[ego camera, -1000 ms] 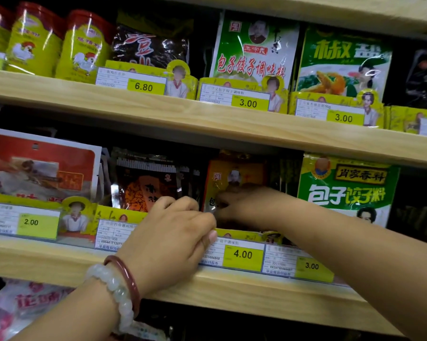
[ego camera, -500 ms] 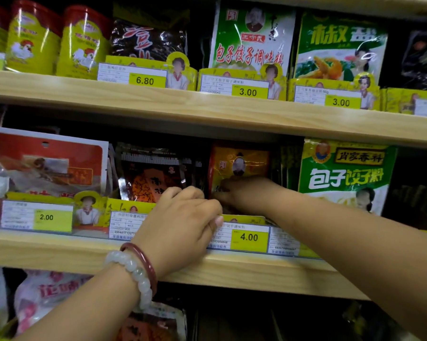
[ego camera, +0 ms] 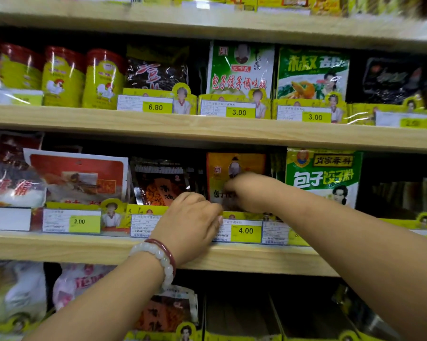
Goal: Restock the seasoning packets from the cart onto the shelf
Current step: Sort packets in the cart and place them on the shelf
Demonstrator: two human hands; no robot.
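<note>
Wooden shop shelves (ego camera: 207, 130) stacked with seasoning fill the view, and on the middle shelf, going from the red-and-white packets (ego camera: 77, 175) at the left, the left hand (ego camera: 190, 222) rests curled over the yellow price-tag rail (ego camera: 244, 231), though whether its fingers (ego camera: 207, 205) pinch anything cannot be told. Just to its right the right hand (ego camera: 246, 190), blurred, has its fingers bent against the front of the orange seasoning packet (ego camera: 234, 168) standing upright beside the green packet (ego camera: 323, 173); the grip itself is unclear. The step in hand looks like seating this packet in its slot, so the next move likely calls for pushing it back upright behind the rail, letting go, and turning to the cart, which is not in view.

orange packet (ego camera: 234, 168), green packet (ego camera: 324, 173), yellow tags (ego camera: 245, 230)
</note>
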